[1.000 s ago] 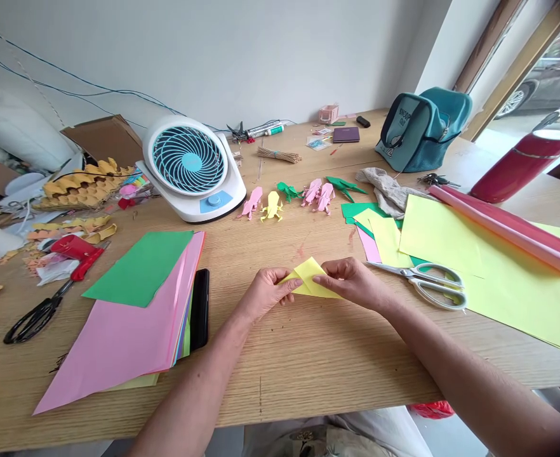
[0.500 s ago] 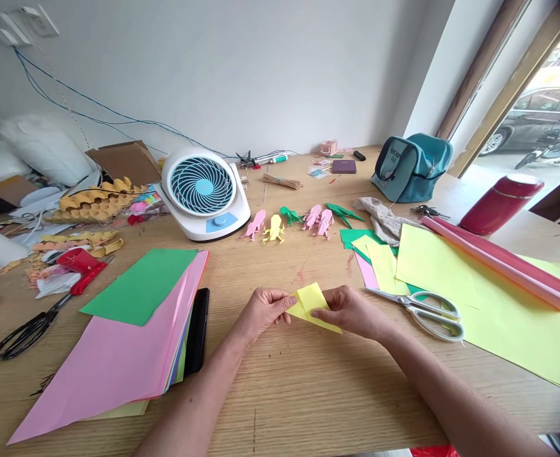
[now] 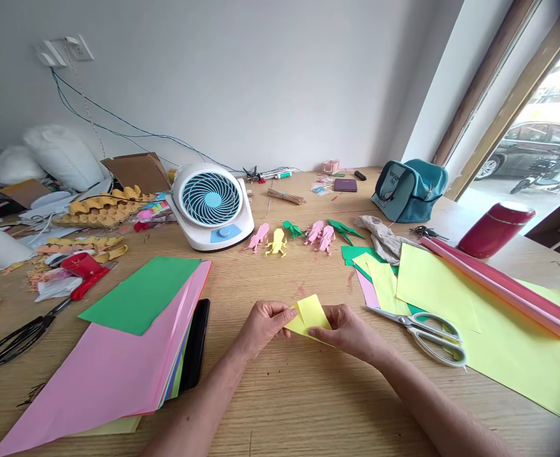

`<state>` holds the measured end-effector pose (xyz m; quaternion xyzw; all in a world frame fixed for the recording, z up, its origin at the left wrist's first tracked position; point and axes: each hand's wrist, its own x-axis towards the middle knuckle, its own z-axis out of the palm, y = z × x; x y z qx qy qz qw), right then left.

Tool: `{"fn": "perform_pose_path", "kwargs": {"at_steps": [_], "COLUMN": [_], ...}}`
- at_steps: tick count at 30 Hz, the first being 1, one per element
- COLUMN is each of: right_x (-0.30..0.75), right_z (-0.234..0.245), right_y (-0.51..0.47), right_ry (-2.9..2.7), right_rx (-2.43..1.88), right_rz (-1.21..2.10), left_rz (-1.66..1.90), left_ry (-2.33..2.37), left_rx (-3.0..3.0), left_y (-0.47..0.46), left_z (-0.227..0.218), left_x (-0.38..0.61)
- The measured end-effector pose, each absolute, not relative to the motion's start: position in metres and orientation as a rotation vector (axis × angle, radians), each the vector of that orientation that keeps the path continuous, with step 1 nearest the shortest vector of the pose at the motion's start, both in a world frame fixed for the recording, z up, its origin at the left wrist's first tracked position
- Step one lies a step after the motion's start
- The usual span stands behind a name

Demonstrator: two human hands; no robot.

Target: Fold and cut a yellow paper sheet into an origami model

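Left hand (image 3: 265, 327) and right hand (image 3: 349, 331) pinch one folded yellow paper (image 3: 314, 309) by opposite sides, wooden tabletop (image 3: 270, 406) giving room out to the coloured-paper stack (image 3: 103, 377) and one pair of white-handled scissors (image 3: 407, 320), six origami figures (image 3: 276, 242) (three pink, two green, one yellow) beyond.

Craft workspace: coloured sheets (image 3: 99, 371), scissors (image 3: 412, 322), paper figures (image 3: 276, 242) on table (image 3: 280, 406).

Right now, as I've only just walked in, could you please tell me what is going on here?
A person's left hand and right hand are holding a small folded piece of yellow paper between them. Beyond it, pink, yellow and green paper figures sit on the table. Scissors lie to the right, and a stack of coloured sheets lies to the left.
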<state>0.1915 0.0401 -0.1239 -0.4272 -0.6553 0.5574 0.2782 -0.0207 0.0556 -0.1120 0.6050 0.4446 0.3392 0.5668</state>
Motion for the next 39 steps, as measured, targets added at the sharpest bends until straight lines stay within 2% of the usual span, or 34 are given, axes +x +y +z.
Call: {"fn": "perform_pose_path", "kwargs": {"at_steps": [14, 20, 39], "right_x": [0.188, 0.191, 0.224], "right_z": [-0.124, -0.12, -0.09], "right_y": [0.037, 0.038, 0.037], "right_ry": [-1.616, -1.554, -1.826], "right_rx": [-1.246, -1.153, -0.97], "right_rz": [1.593, 1.698, 1.9], "left_rz": [0.859, 0.879, 0.955], "left_ry": [1.009, 1.057, 1.068], "left_rx": [1.395, 1.342, 1.251], "left_y": [0.053, 0.056, 0.065], "left_z": [-0.111, -0.113, -0.106], "left_x": [-0.015, -0.019, -0.034]}}
